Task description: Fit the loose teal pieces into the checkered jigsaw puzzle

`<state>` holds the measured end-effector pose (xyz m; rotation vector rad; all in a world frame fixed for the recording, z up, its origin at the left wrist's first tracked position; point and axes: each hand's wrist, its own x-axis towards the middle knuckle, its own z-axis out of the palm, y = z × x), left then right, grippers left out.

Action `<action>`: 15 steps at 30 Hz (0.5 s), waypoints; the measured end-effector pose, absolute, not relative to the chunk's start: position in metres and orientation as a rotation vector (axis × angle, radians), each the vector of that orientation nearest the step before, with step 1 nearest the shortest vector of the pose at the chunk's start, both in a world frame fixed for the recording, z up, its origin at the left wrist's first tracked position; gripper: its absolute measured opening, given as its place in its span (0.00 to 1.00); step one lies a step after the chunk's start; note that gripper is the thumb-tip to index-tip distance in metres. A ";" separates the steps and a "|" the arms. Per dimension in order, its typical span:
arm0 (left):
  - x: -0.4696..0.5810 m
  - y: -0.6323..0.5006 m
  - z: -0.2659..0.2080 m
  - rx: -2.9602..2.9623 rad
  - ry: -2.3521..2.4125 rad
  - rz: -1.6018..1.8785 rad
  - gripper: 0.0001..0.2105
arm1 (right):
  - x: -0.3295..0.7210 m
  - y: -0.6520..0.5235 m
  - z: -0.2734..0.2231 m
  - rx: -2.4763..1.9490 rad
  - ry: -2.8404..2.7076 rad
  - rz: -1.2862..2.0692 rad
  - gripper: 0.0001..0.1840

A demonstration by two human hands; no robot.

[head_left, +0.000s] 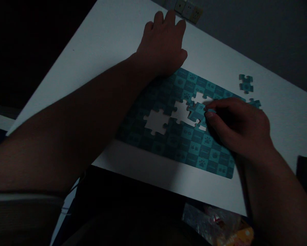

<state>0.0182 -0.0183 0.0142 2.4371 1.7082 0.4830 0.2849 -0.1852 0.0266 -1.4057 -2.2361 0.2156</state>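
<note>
A teal checkered jigsaw puzzle (191, 147) with paw-print squares lies on the white table, with gaps in its middle. My right hand (245, 123) pinches a teal puzzle piece (197, 112) between thumb and fingers. That piece is held slightly askew over the gap right of centre. My left hand (163, 44) rests palm down near the puzzle's far edge, fingers apart, holding nothing I can see. My left forearm covers part of the puzzle's left side.
Two loose spots of pieces lie beyond the puzzle: a puzzle piece (246, 83) and another, partly hidden piece (254, 103). Wall sockets (188, 10) are at the table's far side. Below the near edge is a clear plastic bag (210, 222). The light is dim.
</note>
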 end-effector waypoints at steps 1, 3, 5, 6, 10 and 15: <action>0.018 -0.018 0.014 2.438 1.705 0.491 0.25 | 0.285 -0.185 0.027 -1.403 -2.238 0.210 0.10; 0.018 -0.018 0.013 2.447 1.693 0.520 0.25 | 0.285 -0.185 0.027 -1.405 -2.241 0.208 0.09; 0.017 -0.018 0.012 2.443 1.700 0.510 0.26 | 0.285 -0.185 0.027 -1.405 -2.248 0.218 0.09; 0.017 -0.018 0.012 2.439 1.701 0.502 0.27 | 0.285 -0.185 0.026 -1.405 -2.250 0.220 0.10; 0.017 -0.017 0.012 2.445 1.689 0.509 0.27 | 0.285 -0.186 0.026 -1.397 -2.250 0.201 0.09; 0.017 -0.017 0.012 2.448 1.692 0.510 0.28 | 0.285 -0.186 0.027 -1.391 -2.238 0.241 0.09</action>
